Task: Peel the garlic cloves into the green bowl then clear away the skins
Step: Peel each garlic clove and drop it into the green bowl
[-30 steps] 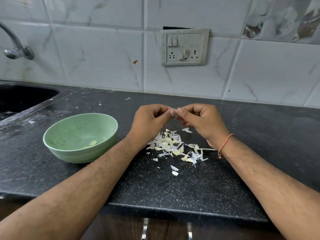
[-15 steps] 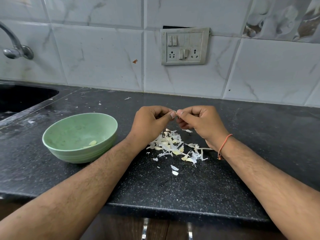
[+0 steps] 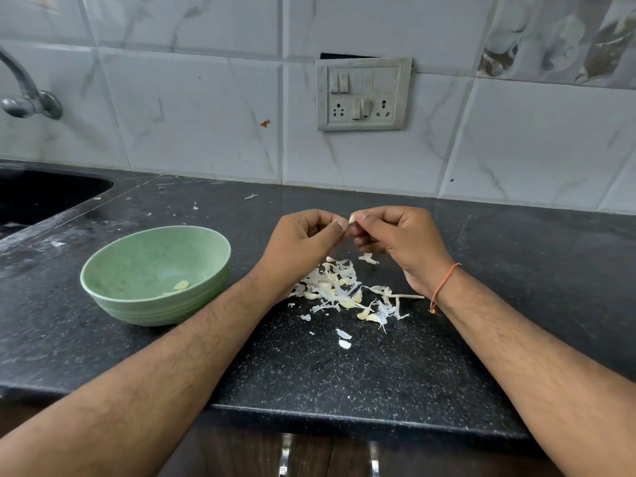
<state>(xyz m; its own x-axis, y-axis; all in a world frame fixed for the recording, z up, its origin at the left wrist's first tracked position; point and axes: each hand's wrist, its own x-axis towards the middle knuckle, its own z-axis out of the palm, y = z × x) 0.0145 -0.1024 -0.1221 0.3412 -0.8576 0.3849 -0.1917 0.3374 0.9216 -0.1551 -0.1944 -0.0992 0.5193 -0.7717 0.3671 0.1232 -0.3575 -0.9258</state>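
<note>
A small pale garlic clove [image 3: 352, 219] is pinched between the thumb tips of both hands, held above the surface [image 3: 378, 366]. The left hand [image 3: 303, 241] is curled, its thumb pressed against the clove from the left; the right hand [image 3: 395, 235] is curled likewise, with the clove gripped between thumb and forefinger. An orange thread [image 3: 444, 287] is worn round the right wrist. Just below the hands, a loose pile of white skins and cloves [image 3: 344, 290] is spread on the dark speckled surface, with a few stray flakes [image 3: 344, 339] lying nearer the front edge. To the left of the pile, beside the left forearm, the green bowl [image 3: 137, 304] is set upright; one peeled clove [image 3: 181, 285] is seen inside it. Farther left a sink [image 3: 41, 197] is sunk into the surface, and a tap [image 3: 27, 98] and a switch plate [image 3: 363, 94] are fixed to the tiled wall.
</note>
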